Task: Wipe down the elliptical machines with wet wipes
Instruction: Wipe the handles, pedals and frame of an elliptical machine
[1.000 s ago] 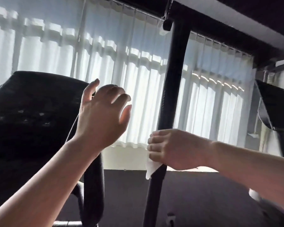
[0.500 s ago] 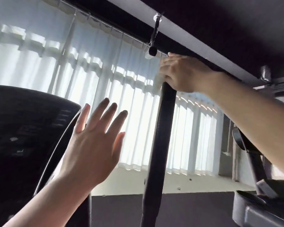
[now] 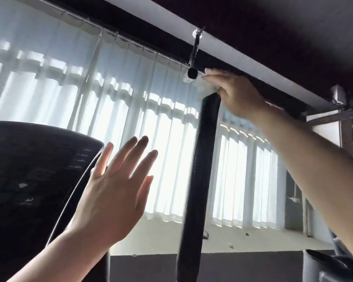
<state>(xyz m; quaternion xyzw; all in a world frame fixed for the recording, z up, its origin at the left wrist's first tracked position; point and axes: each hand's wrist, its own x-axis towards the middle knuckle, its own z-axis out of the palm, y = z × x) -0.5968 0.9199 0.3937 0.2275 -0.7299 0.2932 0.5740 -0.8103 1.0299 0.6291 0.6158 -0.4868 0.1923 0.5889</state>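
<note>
The left hand [image 3: 112, 200] is nearest, raised with fingers straight and spread, grasping nothing, much as half a second ago; the dark console [image 3: 29, 180] lies just to its left. Beyond it, up and to its right, the right hand [image 3: 236, 94] has flattened out, no longer wrapped around the black pole [image 3: 200, 180], pressing the white wipe [image 3: 206, 88] onto the pole's top end

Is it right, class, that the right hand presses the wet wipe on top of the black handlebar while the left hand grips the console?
Not quite. In the head view the left hand grips nothing: it hovers open beside the console. The right hand does press the wet wipe on the handlebar top.
</note>
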